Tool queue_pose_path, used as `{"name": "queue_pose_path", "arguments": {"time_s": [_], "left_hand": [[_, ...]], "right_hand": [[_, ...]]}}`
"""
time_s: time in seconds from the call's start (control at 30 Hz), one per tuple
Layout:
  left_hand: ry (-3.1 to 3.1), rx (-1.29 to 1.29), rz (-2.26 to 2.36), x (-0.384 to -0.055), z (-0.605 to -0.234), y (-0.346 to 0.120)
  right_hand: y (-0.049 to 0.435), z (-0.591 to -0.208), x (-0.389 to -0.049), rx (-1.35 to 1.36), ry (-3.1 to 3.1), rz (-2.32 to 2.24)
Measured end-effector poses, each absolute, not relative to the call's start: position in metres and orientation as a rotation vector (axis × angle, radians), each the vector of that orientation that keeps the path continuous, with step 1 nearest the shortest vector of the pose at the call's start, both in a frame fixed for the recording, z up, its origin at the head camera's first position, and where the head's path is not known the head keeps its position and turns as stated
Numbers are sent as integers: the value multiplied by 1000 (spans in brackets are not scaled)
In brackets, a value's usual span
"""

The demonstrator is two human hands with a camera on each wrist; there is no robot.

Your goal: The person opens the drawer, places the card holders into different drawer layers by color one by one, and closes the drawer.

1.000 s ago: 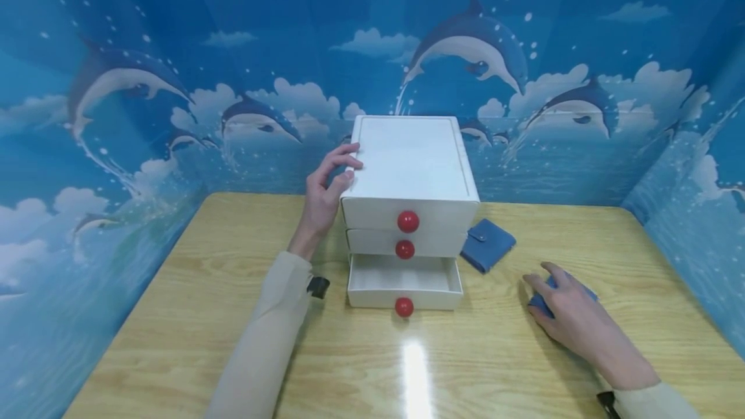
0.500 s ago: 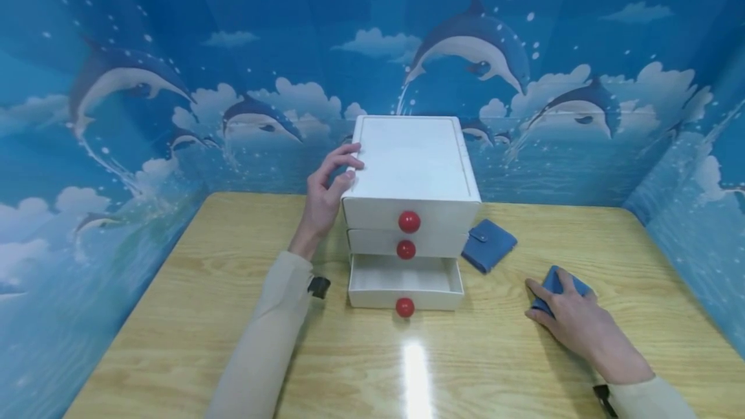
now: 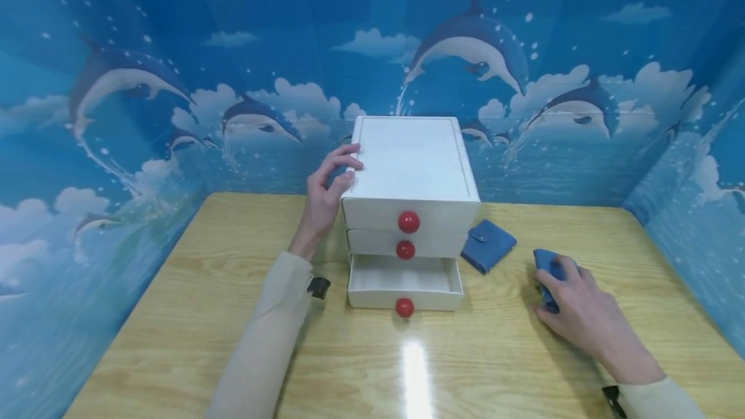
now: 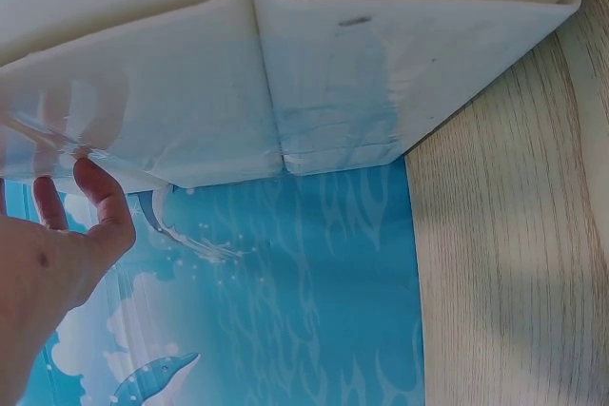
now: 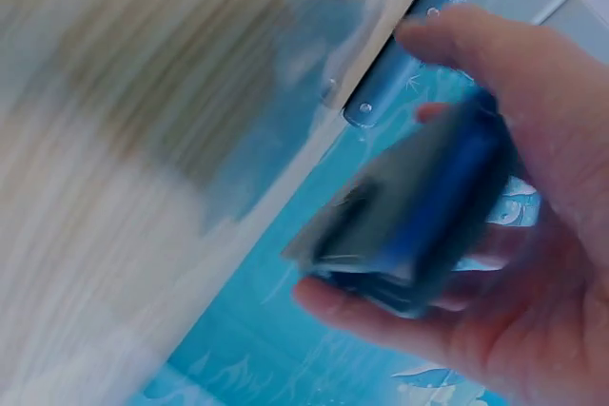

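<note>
My left hand [image 3: 323, 196] rests at the upper left edge of a white drawer cabinet [image 3: 413, 154]; its fingertips lie on the top. The left wrist view shows bent fingers [image 4: 107, 199] against the cabinet's side. On the cabinet's front are red round knobs, and the bottom drawer [image 3: 405, 300] is pulled out with its inside bare. To the right, my right hand [image 3: 588, 315] grips a blue wallet [image 3: 547, 260] between thumb and fingers. In the right wrist view this wallet [image 5: 433, 202] is blurred and tilted on edge, its layers showing.
A second blue wallet [image 3: 489, 246] with a snap strap lies beside the cabinet's right side. Everything stands on a wood-grain table [image 3: 233, 238]. A blue dolphin-print curtain [image 3: 268, 31] encloses the back and sides.
The right hand has taken hold of the nearer wallet and tilted it up from lying flat on the table. The left hand and the cabinet have stayed in place.
</note>
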State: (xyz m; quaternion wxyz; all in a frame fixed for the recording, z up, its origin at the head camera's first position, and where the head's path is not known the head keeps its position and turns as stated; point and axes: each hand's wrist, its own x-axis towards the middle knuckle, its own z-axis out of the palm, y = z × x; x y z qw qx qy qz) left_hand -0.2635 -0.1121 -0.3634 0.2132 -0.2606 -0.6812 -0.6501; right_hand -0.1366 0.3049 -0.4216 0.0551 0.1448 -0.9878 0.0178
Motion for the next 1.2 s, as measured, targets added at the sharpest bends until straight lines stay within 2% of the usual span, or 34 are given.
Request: {"name": "queue_pose_path", "arguments": {"time_s": [0.4, 1.2], "left_hand": [[-1910, -697, -1808, -263, -363, -113], [-1909, -704, -1800, -263, -363, -112]], "right_hand": [[305, -418, -139, 689, -2565, -39], [303, -420, -135, 711, -2395, -45]]}}
